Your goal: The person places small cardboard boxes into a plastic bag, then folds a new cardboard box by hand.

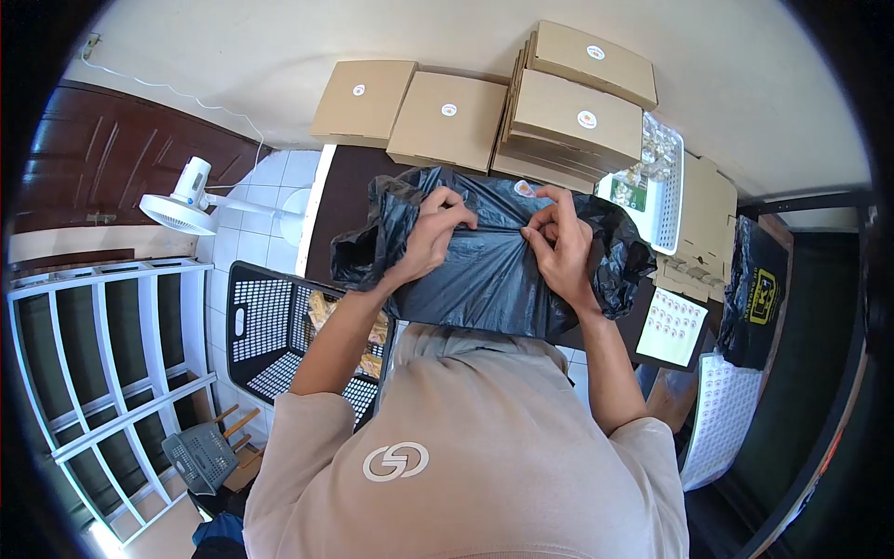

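Note:
A black plastic bag point(475, 289) lies stretched across the near side of the dark table, in front of my body. My left hand point(436, 233) pinches its film left of the middle, fingers curled. On the other side, my right hand point(563, 244) grips the plastic between thumb and fingertips. Creases run taut between the two hands, and the bag's loose ends bunch up at both sides. A round sticker point(524, 189) shows at the bag's far edge, so a box seems to be inside; most of it is hidden.
Flat cardboard boxes point(447, 116) and a taller box stack point(577, 107) line the table's back. A white basket point(672, 200) and a sticker sheet point(672, 326) are at right. At left stand a black crate point(270, 321) with yellowish packs and a white fan point(182, 210).

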`<state>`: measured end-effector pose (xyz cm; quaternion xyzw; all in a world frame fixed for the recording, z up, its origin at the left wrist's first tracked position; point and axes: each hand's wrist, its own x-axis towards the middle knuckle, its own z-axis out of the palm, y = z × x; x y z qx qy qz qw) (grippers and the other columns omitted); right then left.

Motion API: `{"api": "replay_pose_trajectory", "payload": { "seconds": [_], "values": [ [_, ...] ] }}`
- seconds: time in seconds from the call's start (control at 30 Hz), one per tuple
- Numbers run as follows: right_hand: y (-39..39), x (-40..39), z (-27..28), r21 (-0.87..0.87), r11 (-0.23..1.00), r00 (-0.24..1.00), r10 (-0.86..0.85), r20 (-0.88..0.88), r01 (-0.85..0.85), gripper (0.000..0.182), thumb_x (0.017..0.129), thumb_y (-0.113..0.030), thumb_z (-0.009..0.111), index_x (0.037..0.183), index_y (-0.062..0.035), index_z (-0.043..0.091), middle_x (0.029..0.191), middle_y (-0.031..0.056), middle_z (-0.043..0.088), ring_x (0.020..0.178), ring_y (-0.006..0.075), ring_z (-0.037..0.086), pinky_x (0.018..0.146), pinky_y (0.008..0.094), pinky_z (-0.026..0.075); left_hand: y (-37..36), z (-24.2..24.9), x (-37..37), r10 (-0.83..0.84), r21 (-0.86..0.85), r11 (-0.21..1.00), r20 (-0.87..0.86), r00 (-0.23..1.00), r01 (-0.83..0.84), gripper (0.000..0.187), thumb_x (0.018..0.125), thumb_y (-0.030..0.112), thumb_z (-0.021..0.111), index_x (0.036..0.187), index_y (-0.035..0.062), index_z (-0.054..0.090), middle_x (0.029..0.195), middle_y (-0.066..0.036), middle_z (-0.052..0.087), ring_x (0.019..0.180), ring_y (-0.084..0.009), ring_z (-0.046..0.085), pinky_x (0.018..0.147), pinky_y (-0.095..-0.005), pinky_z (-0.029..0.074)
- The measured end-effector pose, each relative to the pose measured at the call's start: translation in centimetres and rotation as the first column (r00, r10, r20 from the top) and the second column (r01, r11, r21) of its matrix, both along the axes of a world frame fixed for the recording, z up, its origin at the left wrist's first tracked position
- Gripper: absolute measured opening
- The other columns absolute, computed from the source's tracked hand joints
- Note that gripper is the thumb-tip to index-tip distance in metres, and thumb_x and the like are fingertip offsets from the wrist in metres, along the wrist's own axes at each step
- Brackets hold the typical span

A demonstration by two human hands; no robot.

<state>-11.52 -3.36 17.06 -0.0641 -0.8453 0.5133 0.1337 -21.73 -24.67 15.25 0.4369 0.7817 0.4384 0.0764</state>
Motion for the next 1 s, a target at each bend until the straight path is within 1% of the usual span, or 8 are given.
{"api": "replay_pose_trajectory", "payload": {
  "seconds": [0.07, 0.13, 0.23, 0.47, 0.53, 0.63, 0.73, 1.0],
  "values": [
    [0.1, 0.0, 0.0, -0.019, 0.999, 0.999, 0.039, -0.024, -0.039, 0.045, 0.081, 0.011, 0.065, 0.121, -0.0013, 0.048, 0.072, 0.0076, 0.059, 0.059, 0.0051, 0.054, 0.054, 0.0186, 0.041, -0.2, 0.5, -0.2, -0.015, -0.020, 1.000, -0.020, 1.000, 0.015, 0.017, 0.080, -0.007, 0.056, 0.095, -0.0032, 0.063, 0.099, -0.015, 0.056, 0.091, -0.0292, 0.060, 0.081, -0.0333, 0.046],
    [0.2, 0.1, -0.2, -0.020, 0.999, 0.999, 0.042, -0.031, -0.042, 0.045, 0.081, 0.011, 0.065, 0.121, -0.0012, 0.047, 0.073, 0.0076, 0.059, 0.059, 0.0049, 0.053, 0.054, 0.0186, 0.040, -0.3, 1.3, -0.1, -0.027, -0.086, 0.996, 0.106, 0.994, 0.036, 0.014, 0.081, -0.002, 0.060, 0.095, -0.0024, 0.065, 0.095, -0.014, 0.057, 0.089, -0.0290, 0.060, 0.080, -0.0346, 0.046],
    [0.2, 0.1, -0.1, -0.044, 0.998, 0.998, 0.044, -0.047, -0.046, 0.045, 0.082, 0.011, 0.065, 0.121, -0.0009, 0.047, 0.073, 0.0076, 0.059, 0.058, 0.0046, 0.053, 0.053, 0.0185, 0.040, -0.1, 2.8, 0.2, -0.078, -0.109, 0.990, 0.090, 0.993, 0.088, 0.012, 0.083, 0.005, 0.065, 0.093, -0.0015, 0.067, 0.091, -0.013, 0.059, 0.088, -0.0279, 0.061, 0.078, -0.0348, 0.047],
    [0.3, 0.1, 0.4, -0.020, 0.997, 0.995, 0.077, -0.067, -0.078, 0.048, 0.081, 0.011, 0.065, 0.124, -0.0016, 0.047, 0.073, 0.0079, 0.059, 0.059, 0.0056, 0.054, 0.053, 0.0202, 0.040, -0.3, 1.3, -0.2, -0.127, -0.184, 0.972, 0.115, 0.985, 0.147, 0.016, 0.085, 0.013, 0.068, 0.089, -0.0028, 0.067, 0.090, -0.013, 0.060, 0.081, -0.0277, 0.061, 0.073, -0.0346, 0.048],
    [0.6, 0.2, 1.2, -0.018, 0.994, 0.993, 0.107, -0.053, -0.108, 0.049, 0.081, 0.010, 0.065, 0.124, -0.0019, 0.047, 0.075, 0.0087, 0.061, 0.061, 0.0066, 0.055, 0.055, 0.0211, 0.041, 0.1, 1.4, 0.5, -0.040, 0.009, 0.999, -0.033, 0.999, 0.041, 0.016, 0.086, 0.013, 0.067, 0.089, -0.0032, 0.066, 0.086, -0.012, 0.060, 0.076, -0.0285, 0.060, 0.071, -0.0366, 0.047],
    [0.9, 0.4, 0.9, -0.028, 0.982, 0.981, 0.186, -0.061, -0.188, 0.050, 0.080, 0.008, 0.066, 0.125, -0.0029, 0.047, 0.080, 0.0099, 0.065, 0.064, 0.0087, 0.058, 0.057, 0.0229, 0.044, 0.1, 1.0, 0.7, -0.029, 0.105, 0.994, -0.012, 1.000, 0.030, 0.015, 0.087, 0.011, 0.066, 0.086, -0.0037, 0.064, 0.082, -0.012, 0.058, 0.074, -0.0289, 0.058, 0.069, -0.0381, 0.046],
    [1.1, 0.6, 1.6, -0.018, 0.968, 0.967, 0.248, -0.061, -0.250, 0.050, 0.081, 0.005, 0.068, 0.125, -0.0037, 0.048, 0.080, 0.0101, 0.067, 0.067, 0.0107, 0.061, 0.060, 0.0241, 0.046, -0.3, 0.7, 1.0, -0.016, -0.020, 1.000, 0.068, 0.998, 0.017, 0.014, 0.087, 0.010, 0.066, 0.084, -0.0035, 0.062, 0.082, -0.014, 0.058, 0.075, -0.0298, 0.058, 0.068, -0.0379, 0.045],
    [1.0, 0.1, 1.0, -0.018, 0.979, 0.979, 0.205, 0.008, -0.204, 0.038, 0.081, 0.000, 0.071, 0.113, -0.0026, 0.052, 0.065, 0.0099, 0.062, 0.057, 0.0141, 0.059, 0.056, 0.0251, 0.044, 0.4, -0.4, 1.1, 0.069, 0.011, 0.998, 0.012, 0.998, -0.069, 0.015, 0.087, 0.009, 0.066, 0.080, -0.0030, 0.060, 0.074, -0.015, 0.056, 0.071, -0.0322, 0.057, 0.065, -0.0383, 0.044]
  ]
}}
